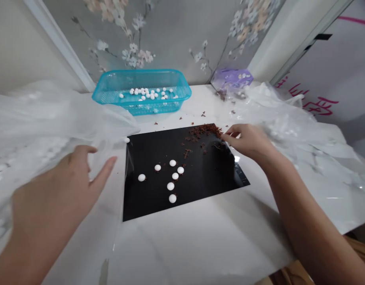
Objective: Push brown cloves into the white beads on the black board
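Observation:
My right hand [250, 143] reaches the far right corner of a flat black sheet [206, 174]. Its thumb and fingertips are closed together at the edge of a pile of small reddish-brown, clove-like dried pieces [204, 130]; whatever they pinch is too small to make out. Several white balls [172, 198] lie on the sheet's near and middle part, some with small brown bits beside them. Above the table on the left, my left hand [56, 194] is slightly blurred, its thumb and fingers apart with nothing between them. It is nearest to a clear plastic bag [90, 118].
A blue plastic basket [141, 107] holding several white balls stands by the wall. One white ball [127, 140] rests at the sheet's far left corner. At right lie a purple packet [234, 78] and a crumpled clear bag [289, 122]. Brown bits are scattered behind the sheet.

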`<control>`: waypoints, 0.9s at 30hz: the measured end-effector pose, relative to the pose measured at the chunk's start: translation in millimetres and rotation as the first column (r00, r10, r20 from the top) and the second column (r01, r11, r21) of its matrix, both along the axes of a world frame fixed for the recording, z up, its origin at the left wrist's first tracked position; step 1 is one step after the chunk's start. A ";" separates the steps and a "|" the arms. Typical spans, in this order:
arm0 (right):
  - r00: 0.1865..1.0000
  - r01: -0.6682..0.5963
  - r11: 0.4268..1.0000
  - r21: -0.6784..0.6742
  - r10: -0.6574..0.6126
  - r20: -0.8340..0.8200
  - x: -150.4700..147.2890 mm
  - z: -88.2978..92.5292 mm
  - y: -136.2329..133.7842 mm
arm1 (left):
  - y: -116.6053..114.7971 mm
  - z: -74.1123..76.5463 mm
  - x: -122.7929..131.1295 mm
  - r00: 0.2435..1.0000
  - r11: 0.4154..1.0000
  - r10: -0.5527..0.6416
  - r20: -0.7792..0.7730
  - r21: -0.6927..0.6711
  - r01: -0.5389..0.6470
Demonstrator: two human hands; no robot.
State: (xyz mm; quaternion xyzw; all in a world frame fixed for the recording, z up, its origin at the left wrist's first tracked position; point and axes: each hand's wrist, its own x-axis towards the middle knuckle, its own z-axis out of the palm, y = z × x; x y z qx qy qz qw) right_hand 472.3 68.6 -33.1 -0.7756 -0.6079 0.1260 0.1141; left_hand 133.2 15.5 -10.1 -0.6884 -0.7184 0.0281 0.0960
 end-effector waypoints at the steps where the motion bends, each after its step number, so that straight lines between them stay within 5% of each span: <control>1: 0.999 -0.032 0.999 -0.013 0.032 -0.014 -1.6 -0.6 -0.4 | 3.2 1.6 -7.3 0.999 0.995 0.031 -0.030 -0.093 -0.033; 4: 0.994 -0.105 0.994 -0.026 0.105 -0.026 -6.5 -2.3 -1.0 | 7.2 -2.6 -18.8 0.996 0.965 0.047 -0.080 -0.255 -0.066; 8: 0.991 -0.133 0.991 0.004 0.133 0.007 -9.7 -5.8 -0.1 | 2.8 -3.4 -6.4 0.988 0.971 -0.013 -0.153 -0.239 -0.024; 12: 0.942 -0.332 0.934 0.133 0.335 0.006 -19.2 -9.4 -2.4 | -1.0 4.1 10.0 0.991 0.983 0.032 -0.133 -0.177 -0.056; 17: 0.896 -0.444 0.892 0.085 0.439 0.075 -30.1 -14.1 -5.5 | -3.1 -4.6 -2.6 0.983 0.980 0.031 -0.182 -0.187 -0.066; 20: 0.889 -0.455 0.888 0.073 0.449 0.088 -30.4 -16.2 -4.7 | -4.5 -7.6 -12.9 0.987 0.957 -0.096 -0.128 -0.284 0.056; 27: 0.925 -0.376 0.909 0.177 0.360 0.118 -29.2 -20.0 -4.5 | -1.3 3.7 -4.7 0.995 0.909 0.064 -0.079 -0.406 -0.090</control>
